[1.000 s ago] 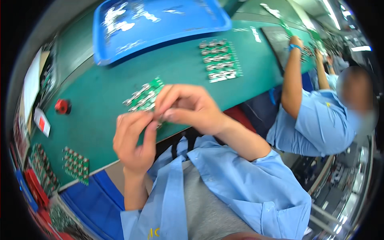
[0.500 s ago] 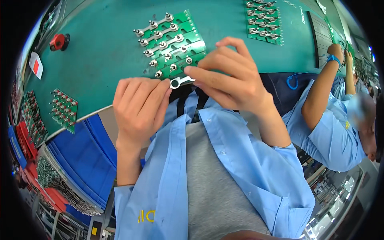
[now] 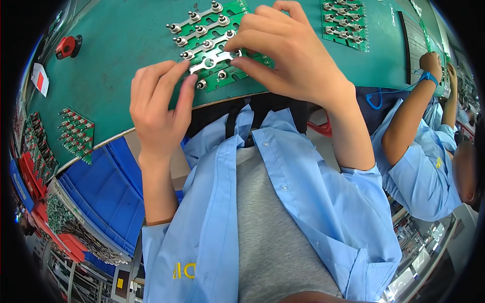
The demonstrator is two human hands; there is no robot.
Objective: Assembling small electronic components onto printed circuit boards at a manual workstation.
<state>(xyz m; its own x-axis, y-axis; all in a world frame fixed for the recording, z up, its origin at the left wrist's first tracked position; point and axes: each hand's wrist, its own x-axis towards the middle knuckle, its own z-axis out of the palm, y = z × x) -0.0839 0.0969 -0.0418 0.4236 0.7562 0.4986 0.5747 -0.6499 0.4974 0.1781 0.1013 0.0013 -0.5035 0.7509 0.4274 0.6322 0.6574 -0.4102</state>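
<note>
Metal strip (image 3: 217, 58), long axis rising rightward

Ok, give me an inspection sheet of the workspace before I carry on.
Surface: green tabletop.
Job's things: metal link held over a circuit board; three farther rows carry links, the nearest row's visible posts are bare.
Clutter: red-and-black round object, white-and-red card, at left.
Hands: left hand pinches the metal link's left end, right hand its right end.
Cables: blue cord looped at right.
Surroundings: co-worker at right, blue bins lower left.
</note>
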